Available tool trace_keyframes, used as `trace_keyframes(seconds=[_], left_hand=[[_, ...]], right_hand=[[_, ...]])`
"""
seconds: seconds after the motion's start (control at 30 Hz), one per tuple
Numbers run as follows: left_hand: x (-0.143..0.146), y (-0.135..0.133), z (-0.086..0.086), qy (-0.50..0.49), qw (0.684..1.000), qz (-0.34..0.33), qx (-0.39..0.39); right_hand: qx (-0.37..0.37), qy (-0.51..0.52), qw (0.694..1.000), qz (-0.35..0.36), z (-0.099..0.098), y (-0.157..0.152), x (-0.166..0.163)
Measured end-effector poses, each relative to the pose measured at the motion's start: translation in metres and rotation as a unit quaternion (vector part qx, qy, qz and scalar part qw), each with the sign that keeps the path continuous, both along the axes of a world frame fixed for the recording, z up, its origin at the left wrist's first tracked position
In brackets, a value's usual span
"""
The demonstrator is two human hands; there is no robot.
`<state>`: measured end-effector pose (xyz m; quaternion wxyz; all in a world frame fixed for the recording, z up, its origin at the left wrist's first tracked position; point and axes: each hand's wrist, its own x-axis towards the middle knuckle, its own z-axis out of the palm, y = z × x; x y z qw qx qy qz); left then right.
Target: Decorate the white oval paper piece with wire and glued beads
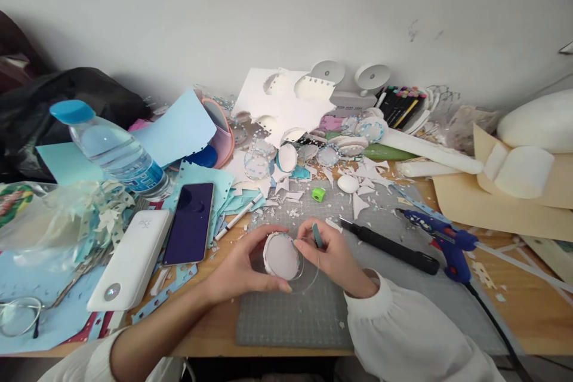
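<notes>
Above the grey cutting mat (295, 322), my left hand (235, 262) grips a white round disc (282, 255) by its edge, thumb below and fingers behind. The disc has a raised rim with faint bluish marks. Closed at the disc's right edge, my right hand (329, 253) pinches a thin pale strand (316, 279) that loops down beside the disc. A small teal strip (317, 235) sticks up between the right fingers; whether it is part of a tool I cannot tell. A black pen-shaped cutter (389, 245) lies right of that hand.
A blue glue gun (441, 236) with its cable lies at the right. Behind the hands are a green sharpener (318, 194), paper scraps and several decorated discs (257, 164). On the left are a phone (190, 224), a white power bank (129, 259) and a water bottle (116, 152).
</notes>
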<state>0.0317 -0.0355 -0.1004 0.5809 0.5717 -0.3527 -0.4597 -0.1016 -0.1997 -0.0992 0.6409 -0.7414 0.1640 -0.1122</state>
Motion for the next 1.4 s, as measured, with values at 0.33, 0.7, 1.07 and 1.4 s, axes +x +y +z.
trace_keyframes(seconds=[0.33, 0.7, 1.07, 1.4], left_hand=[[0.000, 0.014, 0.006, -0.036, 0.997, -0.071, 0.003], [-0.019, 0.040, 0.036, -0.325, 0.944, -0.008, 0.058], [-0.050, 0.046, 0.008, -0.341, 0.939, 0.018, 0.046], [0.044, 0.052, 0.040, -0.589, 0.720, 0.259, 0.259]], right_hand=[[-0.005, 0.012, 0.997, 0.072, 0.002, -0.012, 0.006], [-0.015, 0.024, 0.995, 0.095, 0.000, -0.007, 0.005], [-0.031, 0.045, 0.998, 0.040, -0.010, -0.002, 0.007], [-0.023, 0.056, 0.996, 0.058, -0.012, -0.012, 0.012]])
